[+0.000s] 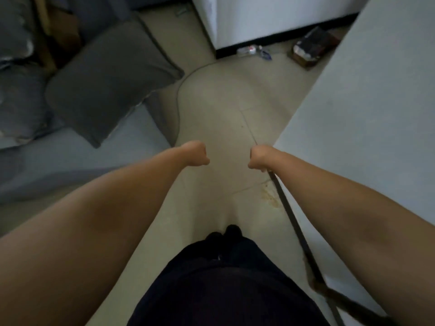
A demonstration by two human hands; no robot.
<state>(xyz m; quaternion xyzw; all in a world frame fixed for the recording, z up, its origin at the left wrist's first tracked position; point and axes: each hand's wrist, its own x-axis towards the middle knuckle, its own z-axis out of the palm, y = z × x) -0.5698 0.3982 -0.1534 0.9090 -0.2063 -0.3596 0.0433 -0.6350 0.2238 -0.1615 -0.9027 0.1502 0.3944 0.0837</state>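
My left hand is held out over the floor with its fingers curled into a fist, and nothing shows in it. My right hand is curled at the near corner of a white table. It grips the upper end of a dark bar, which runs down along the table's edge towards me. Both fists are level and about a hand's width apart. The fingertips of both hands are hidden underneath.
A sofa with grey cushions fills the left side. A thin cable trails over the beige tiled floor. A white cabinet stands at the back, with litter and a box on the floor beside it. My dark trousers are below.
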